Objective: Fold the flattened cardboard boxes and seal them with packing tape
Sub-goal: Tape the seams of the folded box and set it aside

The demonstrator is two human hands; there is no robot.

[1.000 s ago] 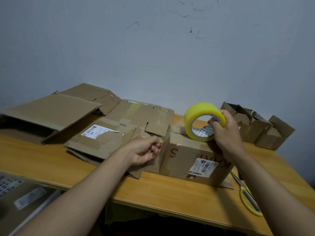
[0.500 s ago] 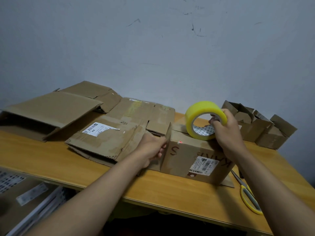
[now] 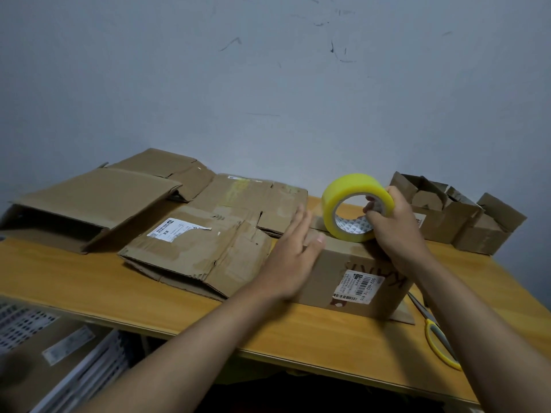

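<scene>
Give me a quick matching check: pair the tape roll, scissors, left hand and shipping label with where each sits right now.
Things:
1. tape roll
2. scissors
3. left hand
4. shipping label

Places:
A. stuck on the box's front face
B. lying on the table, right of the box
C. flat against the box's left end
D. standing on the box top, held by the right hand

Pairs: 1-D, 2-B, 3-C, 4-A

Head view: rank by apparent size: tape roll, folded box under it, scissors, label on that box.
1. folded box
2. tape roll
3. scissors, partly hidden by the arm, so 2 versus 3 is unsure
4. label
</scene>
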